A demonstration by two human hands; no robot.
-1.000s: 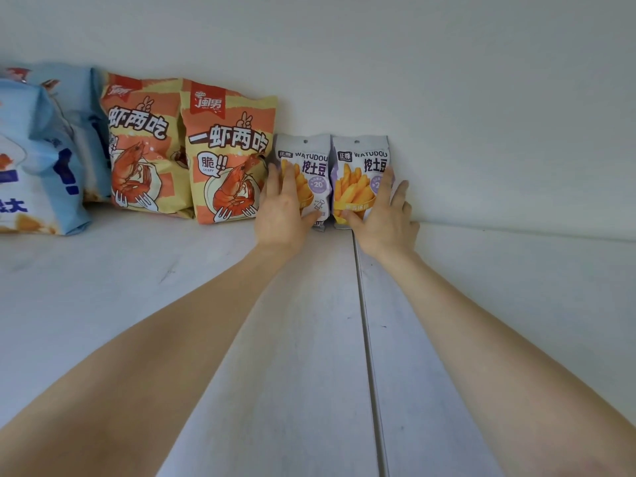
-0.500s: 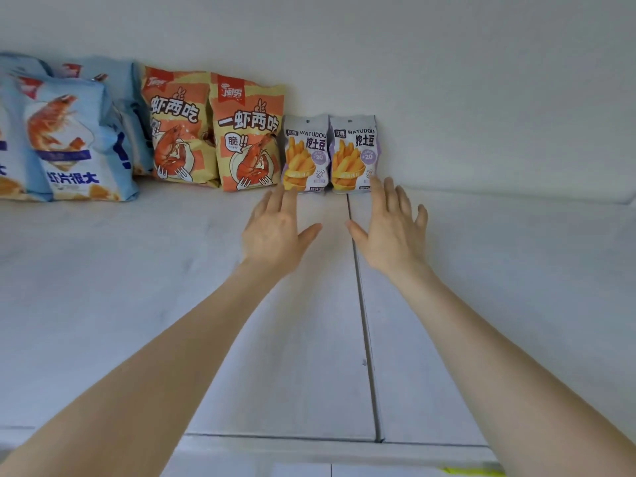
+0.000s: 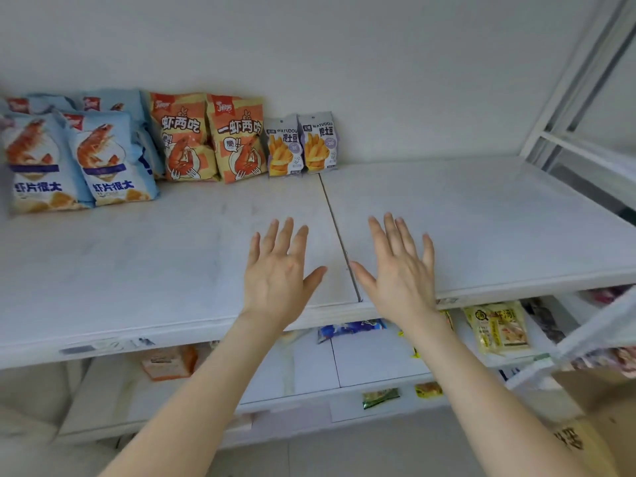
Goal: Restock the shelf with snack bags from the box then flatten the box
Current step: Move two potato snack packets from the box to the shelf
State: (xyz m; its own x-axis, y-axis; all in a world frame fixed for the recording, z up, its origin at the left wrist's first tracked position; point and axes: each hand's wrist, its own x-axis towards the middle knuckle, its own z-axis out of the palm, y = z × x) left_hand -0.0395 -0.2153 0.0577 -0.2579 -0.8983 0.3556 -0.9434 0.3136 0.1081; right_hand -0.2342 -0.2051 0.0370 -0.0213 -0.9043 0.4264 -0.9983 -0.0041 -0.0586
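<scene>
Two small purple fry-snack bags [image 3: 300, 143] stand side by side against the back wall of the white shelf [image 3: 137, 270]. To their left stand two orange shrimp-snack bags [image 3: 210, 137], then several blue shrimp-chip bags [image 3: 75, 156]. My left hand [image 3: 278, 273] and my right hand [image 3: 395, 270] hover over the shelf's front part, fingers spread and straight, holding nothing, well short of the bags. A corner of the brown cardboard box [image 3: 592, 407] shows at the lower right.
The right half of the shelf is bare up to a white metal frame post [image 3: 564, 98]. Lower shelves hold a yellow packet [image 3: 495, 327], a blue packet [image 3: 351, 330], an orange packet [image 3: 168, 363] and small green and yellow packets at the front edge.
Both hands have let go of the two purple bags and drawn back toward the shelf's front edge. The view has pulled back, showing lower shelves and the box.
</scene>
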